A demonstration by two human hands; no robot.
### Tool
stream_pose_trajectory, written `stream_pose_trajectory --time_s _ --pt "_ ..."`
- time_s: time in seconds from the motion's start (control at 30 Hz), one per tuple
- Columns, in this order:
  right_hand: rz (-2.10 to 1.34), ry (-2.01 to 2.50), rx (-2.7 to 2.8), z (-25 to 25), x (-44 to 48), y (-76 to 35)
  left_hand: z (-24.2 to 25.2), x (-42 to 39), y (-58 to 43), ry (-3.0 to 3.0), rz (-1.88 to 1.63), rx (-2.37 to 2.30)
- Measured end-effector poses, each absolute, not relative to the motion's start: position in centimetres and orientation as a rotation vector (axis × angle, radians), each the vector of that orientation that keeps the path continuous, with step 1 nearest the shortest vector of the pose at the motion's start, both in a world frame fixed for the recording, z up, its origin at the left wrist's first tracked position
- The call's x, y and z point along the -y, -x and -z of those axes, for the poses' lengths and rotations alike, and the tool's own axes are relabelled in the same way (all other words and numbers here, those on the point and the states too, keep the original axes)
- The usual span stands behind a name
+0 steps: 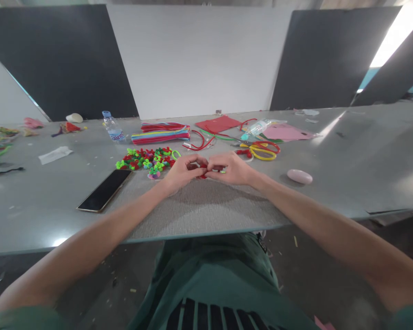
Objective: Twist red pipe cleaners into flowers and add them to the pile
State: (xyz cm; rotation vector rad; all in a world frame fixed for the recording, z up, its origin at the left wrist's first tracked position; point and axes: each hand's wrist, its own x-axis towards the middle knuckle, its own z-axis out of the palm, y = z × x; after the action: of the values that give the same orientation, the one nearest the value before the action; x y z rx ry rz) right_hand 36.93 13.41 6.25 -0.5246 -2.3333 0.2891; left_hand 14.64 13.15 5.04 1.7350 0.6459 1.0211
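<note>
My left hand [187,170] and my right hand [231,168] meet over the grey cloth near the middle of the table. Their fingertips pinch a small red pipe cleaner piece [203,175] between them; its shape is mostly hidden by the fingers. A bit of light green shows by the right fingers. Just left of my left hand lies a pile of small red and green pipe cleaner flowers [146,160]. Beyond my right hand rest scissors with red and yellow handles [263,150].
Bundled pipe cleaners [161,134] lie behind the flowers. A water bottle [113,127] stands at the back left, and another bottle [256,129] lies on its side near red felt [217,123] and pink sheets [285,132]. A phone [105,190] is front left, a pink oval object [299,176] right.
</note>
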Motion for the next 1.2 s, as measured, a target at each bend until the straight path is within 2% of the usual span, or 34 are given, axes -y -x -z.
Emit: stream_pose_trajectory --time_s 0.2,0.4,0.67,1.2 --pt "-0.596 0.616 1.949 -6.5 -13.8 -37.3 -4.8 -13.5 -14.4 -1.501 -1.167 -0.548" --pt "-0.832 0.608 2.124 -5.6 -14.3 -36.9 -4.6 -13.8 -14.2 -1.432 -1.138 -0.495" --pt "-0.626 0.712 2.276 -5.8 -14.2 -37.2 -4.2 -14.2 -14.2 -1.406 -1.118 -0.455" --pt "-0.374 0.937 2.136 -5.8 -16.0 -38.7 -5.1 -13.9 -13.9 -1.379 -1.216 -0.522"
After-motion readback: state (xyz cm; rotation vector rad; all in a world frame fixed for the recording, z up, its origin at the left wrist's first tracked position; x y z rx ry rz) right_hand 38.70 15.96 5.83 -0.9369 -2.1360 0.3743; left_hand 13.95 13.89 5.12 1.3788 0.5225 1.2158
